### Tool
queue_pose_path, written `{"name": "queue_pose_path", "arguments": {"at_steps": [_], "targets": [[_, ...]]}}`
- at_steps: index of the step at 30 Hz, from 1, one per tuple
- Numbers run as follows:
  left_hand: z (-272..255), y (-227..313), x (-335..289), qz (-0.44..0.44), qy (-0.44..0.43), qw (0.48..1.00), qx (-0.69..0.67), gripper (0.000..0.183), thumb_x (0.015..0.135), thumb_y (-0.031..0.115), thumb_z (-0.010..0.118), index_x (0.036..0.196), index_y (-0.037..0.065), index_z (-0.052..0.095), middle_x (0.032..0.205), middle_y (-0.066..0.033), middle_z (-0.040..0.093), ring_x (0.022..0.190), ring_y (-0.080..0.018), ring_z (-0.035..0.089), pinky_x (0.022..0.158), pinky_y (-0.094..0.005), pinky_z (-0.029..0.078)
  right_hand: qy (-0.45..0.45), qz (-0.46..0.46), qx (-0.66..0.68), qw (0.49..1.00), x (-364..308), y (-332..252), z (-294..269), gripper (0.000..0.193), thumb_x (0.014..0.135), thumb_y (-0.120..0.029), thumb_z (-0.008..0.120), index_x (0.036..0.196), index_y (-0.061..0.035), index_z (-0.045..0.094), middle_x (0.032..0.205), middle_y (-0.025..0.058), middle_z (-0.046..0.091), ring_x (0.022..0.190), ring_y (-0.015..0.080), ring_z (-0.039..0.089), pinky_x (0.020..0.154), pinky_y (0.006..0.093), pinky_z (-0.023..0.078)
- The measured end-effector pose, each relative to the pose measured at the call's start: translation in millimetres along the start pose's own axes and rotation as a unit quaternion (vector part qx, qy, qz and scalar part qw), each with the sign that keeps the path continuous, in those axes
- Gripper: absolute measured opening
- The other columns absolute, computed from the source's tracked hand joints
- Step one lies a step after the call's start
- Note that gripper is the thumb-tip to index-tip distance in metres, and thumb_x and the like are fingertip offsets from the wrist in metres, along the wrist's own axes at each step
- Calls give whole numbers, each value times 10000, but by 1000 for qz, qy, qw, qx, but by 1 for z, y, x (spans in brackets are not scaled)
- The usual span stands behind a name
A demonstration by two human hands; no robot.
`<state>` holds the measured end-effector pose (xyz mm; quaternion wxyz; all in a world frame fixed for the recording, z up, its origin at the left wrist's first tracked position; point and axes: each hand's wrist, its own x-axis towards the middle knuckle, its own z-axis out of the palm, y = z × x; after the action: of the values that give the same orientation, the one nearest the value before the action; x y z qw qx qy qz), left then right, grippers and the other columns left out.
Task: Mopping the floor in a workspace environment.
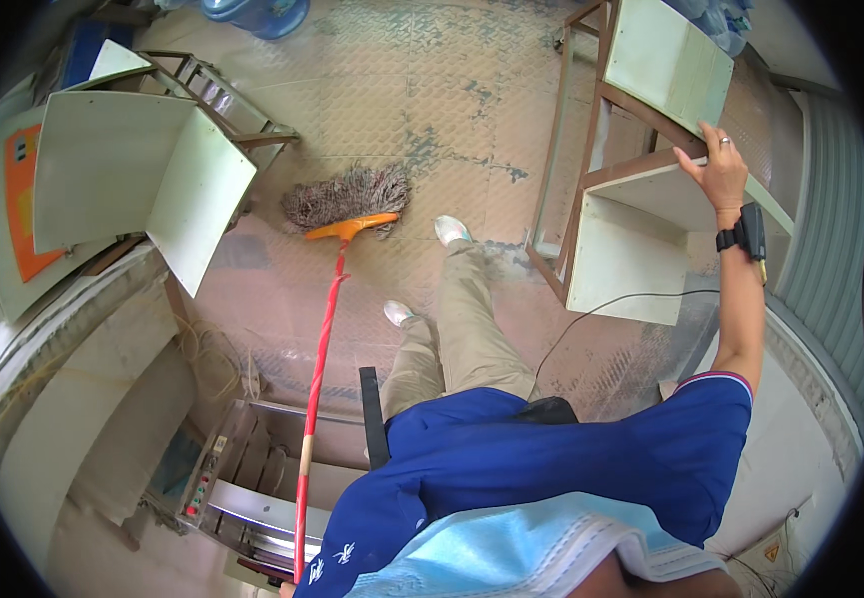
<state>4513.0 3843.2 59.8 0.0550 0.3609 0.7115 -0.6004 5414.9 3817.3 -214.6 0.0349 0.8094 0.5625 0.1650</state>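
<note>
A mop point(347, 194) lies with its grey-brown string head on the floor ahead of my feet. Its orange holder joins a red handle that runs down to the lower edge. There, only a sliver of my left hand point(288, 589) shows against the handle's end, and its fingers are mostly hidden. On the right stands a brown-framed metal stand point(596, 181) with white angled panels. My right hand point(719, 177) reaches out to it, thumb and fingers on either side of the brown bar where the panels meet. A ring and a black wrist device are on that arm.
A similar stand with white panels point(113, 169) is at the left, beside an orange panel point(28, 204). A machine with coloured buttons point(202, 488) sits low left. A black cable point(601, 304) trails by the right stand. Blue water bottle point(262, 15) at the far side; grey shutter point(836, 219) at right.
</note>
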Motion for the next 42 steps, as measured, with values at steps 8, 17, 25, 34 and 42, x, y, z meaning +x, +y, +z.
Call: {"name": "queue_pose_path", "arguments": {"at_steps": [8, 17, 25, 34, 42], "targets": [[5, -12, -21, -30, 10, 998, -57, 211, 612, 126, 600, 776, -1, 637, 736, -233, 602, 751, -356, 603, 668, -420, 482, 41, 4, -79, 996, 78, 21, 32, 545, 703, -508, 611, 1087, -134, 512, 814, 40, 585, 650, 221, 603, 513, 295, 496], [19, -18, -26, -94, 34, 989, -105, 212, 629, 97, 573, 815, 61, 669, 810, -181, 627, 800, -317, 612, 723, -378, 486, 22, 113, -93, 989, 192, 14, 77, 604, 713, -608, 522, 1100, -147, 483, 804, 95, 613, 654, 299, 622, 471, 402, 482], [14, -14, -41, -87, 27, 989, -114, 220, 649, 95, 594, 851, 40, 663, 848, -186, 626, 833, -307, 610, 743, -375, 483, -14, 253, -85, 964, 279, -25, 95, 755, 687, -656, 514, 1185, -100, 403, 1129, 158, 508, 994, 322, 535, 744, 474, 435], [57, -14, -45, -108, 32, 985, -134, 209, 628, 140, 626, 800, 27, 664, 804, -195, 625, 780, -325, 615, 715, -388, 491, -15, -176, 71, 982, 189, -135, 41, 475, 679, -290, 684, 1067, -70, 518, 1160, 128, 470, 1159, 272, 388, 986, 466, 262], [97, -8, -45, -125, -15, 984, -128, 192, 660, 124, 600, 818, 32, 658, 818, -203, 620, 803, -331, 609, 718, -401, 487, -62, -3, -92, 994, 127, -153, -14, 520, 725, -327, 650, 1163, -122, 461, 1221, 61, 430, 1209, 225, 325, 1017, 471, 217]]}}
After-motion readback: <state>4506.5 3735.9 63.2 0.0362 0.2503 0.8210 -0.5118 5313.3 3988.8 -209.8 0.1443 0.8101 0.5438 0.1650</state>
